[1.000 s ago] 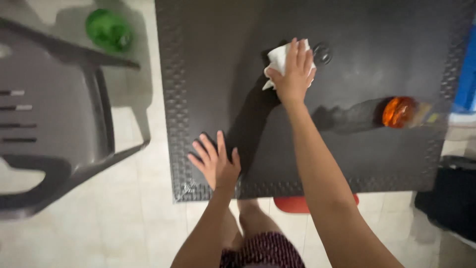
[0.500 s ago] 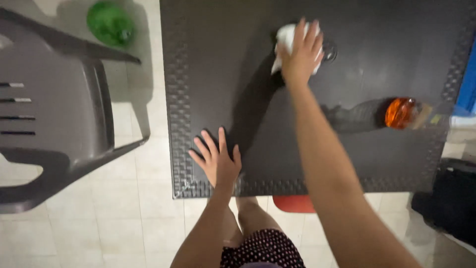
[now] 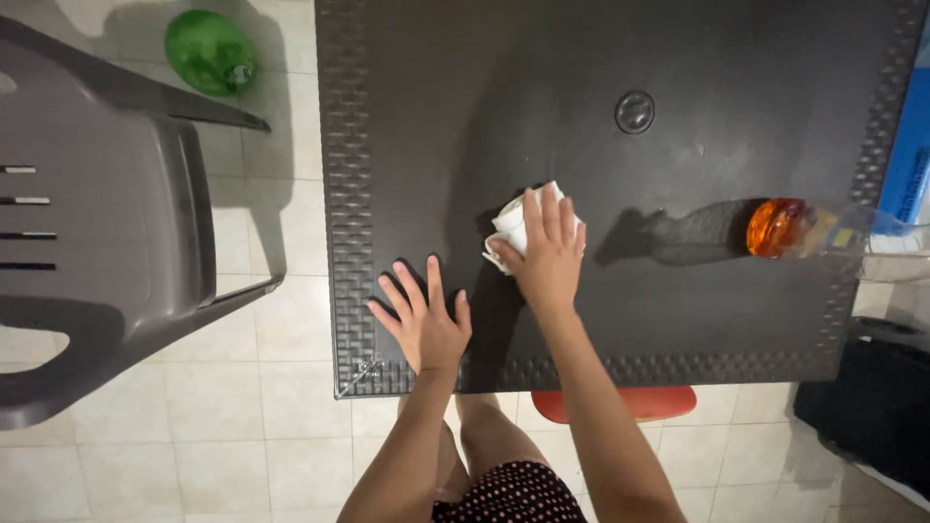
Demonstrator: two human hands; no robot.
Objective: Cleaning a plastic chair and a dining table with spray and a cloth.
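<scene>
Table [image 3: 736,320]: dark, square, woven-pattern border and a round cap [image 3: 635,111] at its centre; it fills most of the view. The head camera looks straight down on it.
Chair [image 3: 107,223]: grey plastic, left of the table, well apart from the left fingertips.
Right hand [image 3: 545,254]: flat on the white cloth, fingers together and extended, pressing down, not curled around it. One second ago this hand lay far up the table beside the round cap; half a second ago it reached further still; now it has drawn back toward the near edge, and the cap is uncovered, well beyond the fingertips.
Left hand [image 3: 423,318]: palm down on the bare table near the front border, fingers spread wide, holding nothing. Unchanged across all three frames.
Green bottle [image 3: 208,50]: on the tiled floor, far up and left of both hands.
Spray bottle [image 3: 799,228]: clear, with orange liquid, standing on the table well to the right of the right fingers; its shadow runs left toward them. It has not moved.
White cloth [image 3: 511,225]: crumpled wad under the right palm and fingers, showing at the fingers' left side. It has travelled with the hand from the centre to the near half.
Cloth axis: long axis runs roughly along the fingers, pointing up and slightly right; exact outline hidden by the hand.
Gap: cloth and left fingertips near, not touching.
</scene>
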